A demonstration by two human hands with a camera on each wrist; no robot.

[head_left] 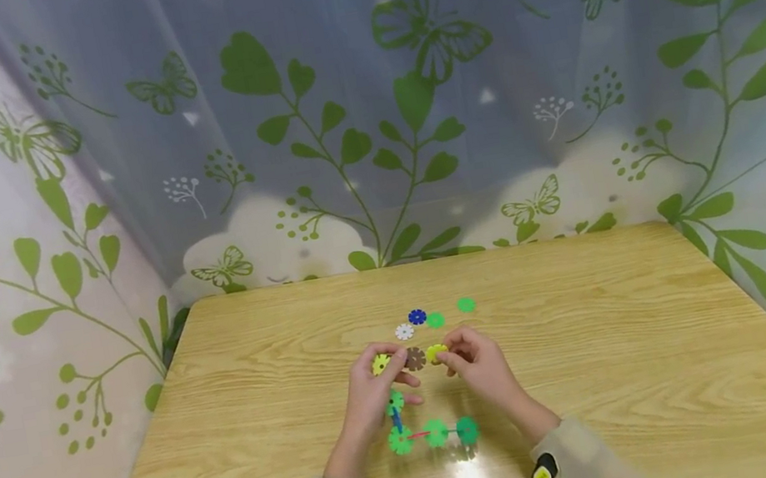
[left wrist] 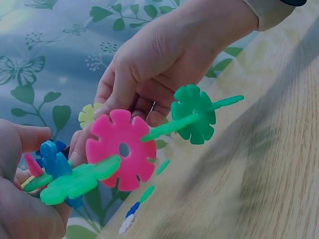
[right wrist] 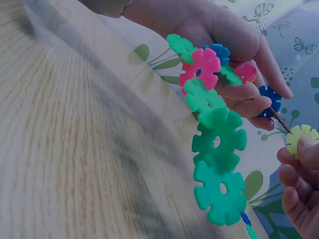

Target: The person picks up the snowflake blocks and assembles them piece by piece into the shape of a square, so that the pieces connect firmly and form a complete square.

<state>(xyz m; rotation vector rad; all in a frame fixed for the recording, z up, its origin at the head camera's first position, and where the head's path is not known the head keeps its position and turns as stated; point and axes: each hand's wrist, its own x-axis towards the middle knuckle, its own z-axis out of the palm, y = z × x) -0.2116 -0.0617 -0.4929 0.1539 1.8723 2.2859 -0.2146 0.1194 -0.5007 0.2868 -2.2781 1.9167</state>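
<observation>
My left hand grips a chain of interlocked plastic snowflake discs. A brown snowflake disc sticks out beyond its thumb. From the same hand the chain hangs down and turns right, through green discs joined by a pink disc and a blue disc. My right hand pinches a yellow snowflake disc between thumb and fingers. This disc meets the brown disc's edge in the right wrist view. Another yellow disc shows at the left hand's fingers.
Beyond the hands lie loose snowflake discs: a white disc, a dark blue disc, a green disc and another green disc. The wooden table ends at a leaf-patterned curtain behind.
</observation>
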